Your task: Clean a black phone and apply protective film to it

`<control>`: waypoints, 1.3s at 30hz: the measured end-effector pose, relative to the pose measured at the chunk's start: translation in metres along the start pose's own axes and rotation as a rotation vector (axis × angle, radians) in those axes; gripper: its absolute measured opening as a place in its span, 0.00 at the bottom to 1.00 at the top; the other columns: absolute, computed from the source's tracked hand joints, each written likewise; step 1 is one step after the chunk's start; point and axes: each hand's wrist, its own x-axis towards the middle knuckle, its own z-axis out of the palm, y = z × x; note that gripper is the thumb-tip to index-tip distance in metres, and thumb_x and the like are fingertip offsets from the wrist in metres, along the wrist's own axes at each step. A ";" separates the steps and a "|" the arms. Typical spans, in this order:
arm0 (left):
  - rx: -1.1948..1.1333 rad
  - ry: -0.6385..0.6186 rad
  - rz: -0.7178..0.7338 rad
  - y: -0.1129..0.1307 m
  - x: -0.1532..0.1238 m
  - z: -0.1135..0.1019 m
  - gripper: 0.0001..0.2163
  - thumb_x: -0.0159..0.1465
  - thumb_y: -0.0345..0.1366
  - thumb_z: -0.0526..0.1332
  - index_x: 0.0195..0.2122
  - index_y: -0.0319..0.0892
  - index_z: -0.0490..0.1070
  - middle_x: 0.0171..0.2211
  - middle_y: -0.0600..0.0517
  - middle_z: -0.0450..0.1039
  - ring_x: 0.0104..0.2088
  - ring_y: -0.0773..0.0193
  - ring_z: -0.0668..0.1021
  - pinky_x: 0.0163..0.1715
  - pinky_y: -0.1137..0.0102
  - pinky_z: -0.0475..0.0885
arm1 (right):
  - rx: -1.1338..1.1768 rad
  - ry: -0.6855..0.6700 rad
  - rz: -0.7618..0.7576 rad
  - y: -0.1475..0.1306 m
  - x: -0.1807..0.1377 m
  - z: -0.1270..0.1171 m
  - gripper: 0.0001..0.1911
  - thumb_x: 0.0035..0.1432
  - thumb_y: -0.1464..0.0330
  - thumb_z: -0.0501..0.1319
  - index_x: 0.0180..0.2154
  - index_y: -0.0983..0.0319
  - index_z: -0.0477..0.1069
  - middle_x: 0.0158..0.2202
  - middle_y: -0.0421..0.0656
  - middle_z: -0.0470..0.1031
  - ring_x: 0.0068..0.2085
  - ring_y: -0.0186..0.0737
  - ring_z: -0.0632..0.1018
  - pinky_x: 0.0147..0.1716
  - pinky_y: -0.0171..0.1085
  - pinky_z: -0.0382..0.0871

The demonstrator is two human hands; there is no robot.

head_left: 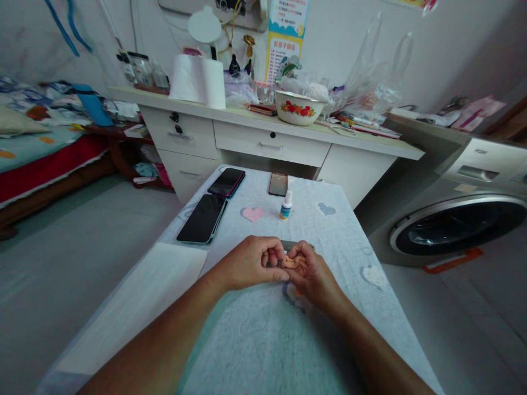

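Above the cloth-covered table [263, 340], my left hand [253, 263] and my right hand [313, 274] meet fingertip to fingertip. Both are closed in a pinch. Whatever sits between the fingers is mostly hidden and too small to name. Just behind the fingers shows the edge of a flat grey thing [293, 244], largely covered by the hands. Beyond them a small white dropper bottle [285, 207] with a blue and yellow label stands upright. A phone [278, 184] lies flat farther back.
Two dark-screened devices [203, 218] lie along the table's left side, near a white sheet [140, 302]. Across the far end runs a white drawer desk [272, 145] bearing a floral bowl [298, 107] and paper rolls [197, 79]. A washing machine [461, 192] stands right, a bed [45, 153] left.
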 end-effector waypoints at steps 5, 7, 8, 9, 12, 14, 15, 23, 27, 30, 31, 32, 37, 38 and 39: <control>-0.050 0.022 -0.031 -0.001 0.000 0.000 0.10 0.55 0.41 0.64 0.32 0.41 0.68 0.24 0.58 0.65 0.25 0.70 0.68 0.23 0.76 0.61 | -0.049 0.017 -0.095 -0.009 -0.002 0.004 0.11 0.55 0.70 0.58 0.38 0.58 0.55 0.32 0.38 0.69 0.30 0.32 0.71 0.28 0.31 0.64; -0.074 0.033 -0.025 0.000 0.000 0.000 0.09 0.57 0.41 0.61 0.33 0.41 0.67 0.25 0.57 0.66 0.26 0.70 0.69 0.25 0.75 0.63 | -0.089 -0.007 -0.115 -0.012 -0.003 0.004 0.10 0.56 0.70 0.57 0.38 0.58 0.55 0.31 0.38 0.68 0.29 0.31 0.70 0.28 0.31 0.63; -0.082 0.031 -0.021 0.001 0.001 0.000 0.08 0.58 0.41 0.59 0.34 0.41 0.67 0.26 0.57 0.66 0.27 0.69 0.70 0.26 0.75 0.63 | -0.116 -0.019 -0.124 -0.014 -0.004 0.004 0.09 0.56 0.70 0.57 0.37 0.58 0.55 0.30 0.37 0.68 0.28 0.31 0.69 0.27 0.31 0.62; -0.087 0.023 -0.018 0.002 0.001 0.000 0.07 0.59 0.39 0.58 0.34 0.41 0.67 0.26 0.57 0.66 0.27 0.69 0.70 0.26 0.75 0.64 | -0.143 -0.029 -0.135 -0.016 -0.005 0.003 0.09 0.56 0.70 0.57 0.37 0.58 0.56 0.29 0.37 0.67 0.27 0.31 0.69 0.27 0.31 0.61; -0.085 -0.019 -0.025 0.003 0.001 -0.001 0.03 0.58 0.34 0.58 0.32 0.40 0.67 0.25 0.57 0.65 0.26 0.71 0.68 0.26 0.75 0.63 | -0.185 -0.053 -0.154 -0.019 -0.008 0.002 0.09 0.56 0.70 0.56 0.37 0.58 0.55 0.26 0.35 0.65 0.25 0.31 0.67 0.27 0.31 0.59; -0.081 -0.038 -0.029 0.001 0.001 0.000 0.02 0.56 0.32 0.58 0.31 0.40 0.66 0.23 0.58 0.64 0.24 0.72 0.67 0.24 0.76 0.62 | -0.193 -0.071 -0.149 -0.020 -0.009 0.002 0.08 0.57 0.71 0.55 0.36 0.58 0.55 0.23 0.34 0.63 0.24 0.31 0.66 0.26 0.31 0.59; -0.080 -0.041 -0.029 0.000 0.001 0.000 0.02 0.55 0.31 0.58 0.30 0.40 0.66 0.23 0.58 0.63 0.24 0.72 0.66 0.24 0.76 0.62 | -0.203 -0.072 -0.148 -0.020 -0.009 0.002 0.08 0.57 0.71 0.55 0.36 0.58 0.54 0.23 0.33 0.63 0.24 0.31 0.66 0.27 0.31 0.59; -0.044 -0.009 -0.037 -0.002 0.001 0.000 0.02 0.52 0.29 0.57 0.28 0.40 0.66 0.22 0.59 0.63 0.23 0.72 0.65 0.22 0.76 0.60 | -0.317 -0.014 -0.195 -0.018 -0.007 0.003 0.16 0.46 0.78 0.55 0.38 0.58 0.56 0.31 0.37 0.66 0.30 0.33 0.67 0.30 0.32 0.59; 0.001 0.016 -0.035 0.002 0.000 -0.004 0.01 0.54 0.30 0.56 0.27 0.41 0.65 0.23 0.58 0.64 0.25 0.70 0.67 0.24 0.76 0.60 | -0.301 -0.039 -0.288 -0.022 -0.007 0.004 0.11 0.48 0.77 0.56 0.32 0.59 0.56 0.31 0.38 0.65 0.32 0.34 0.67 0.32 0.33 0.60; 0.011 0.027 -0.031 0.003 -0.001 -0.005 0.01 0.55 0.30 0.55 0.27 0.41 0.64 0.23 0.58 0.63 0.25 0.70 0.67 0.23 0.75 0.59 | -0.273 -0.103 -0.354 -0.024 -0.007 0.004 0.10 0.53 0.72 0.57 0.25 0.60 0.54 0.31 0.40 0.63 0.34 0.35 0.67 0.33 0.34 0.61; 0.009 0.025 -0.029 0.003 -0.001 -0.005 0.01 0.55 0.30 0.55 0.27 0.41 0.64 0.23 0.58 0.63 0.25 0.71 0.66 0.23 0.76 0.58 | -0.260 -0.124 -0.361 -0.024 -0.007 0.004 0.11 0.55 0.71 0.56 0.24 0.60 0.55 0.31 0.40 0.63 0.34 0.35 0.67 0.34 0.34 0.61; 0.003 0.023 -0.028 0.003 -0.001 -0.005 0.01 0.55 0.30 0.55 0.27 0.41 0.64 0.23 0.58 0.63 0.25 0.71 0.66 0.23 0.76 0.58 | -0.251 -0.141 -0.360 -0.025 -0.007 0.004 0.11 0.57 0.70 0.55 0.24 0.60 0.55 0.31 0.41 0.63 0.34 0.35 0.67 0.34 0.34 0.62; -0.056 0.009 -0.031 0.000 -0.001 -0.002 0.02 0.55 0.29 0.55 0.29 0.41 0.62 0.23 0.59 0.62 0.24 0.72 0.66 0.23 0.77 0.59 | -0.254 -0.131 -0.356 -0.022 -0.007 0.003 0.07 0.59 0.68 0.53 0.28 0.60 0.60 0.31 0.41 0.65 0.35 0.36 0.69 0.37 0.36 0.63; -0.070 0.007 -0.024 -0.001 0.000 -0.001 0.03 0.54 0.29 0.56 0.29 0.41 0.62 0.23 0.59 0.62 0.24 0.72 0.67 0.23 0.77 0.60 | -0.256 -0.126 -0.338 -0.021 -0.007 0.003 0.06 0.60 0.68 0.53 0.30 0.60 0.61 0.31 0.41 0.66 0.35 0.36 0.69 0.37 0.36 0.64; -0.083 0.003 -0.014 -0.002 -0.001 -0.001 0.04 0.54 0.28 0.56 0.30 0.42 0.62 0.24 0.59 0.63 0.24 0.72 0.67 0.23 0.77 0.61 | -0.254 -0.122 -0.311 -0.020 -0.007 0.004 0.04 0.60 0.68 0.53 0.31 0.59 0.61 0.31 0.41 0.66 0.34 0.36 0.70 0.36 0.36 0.64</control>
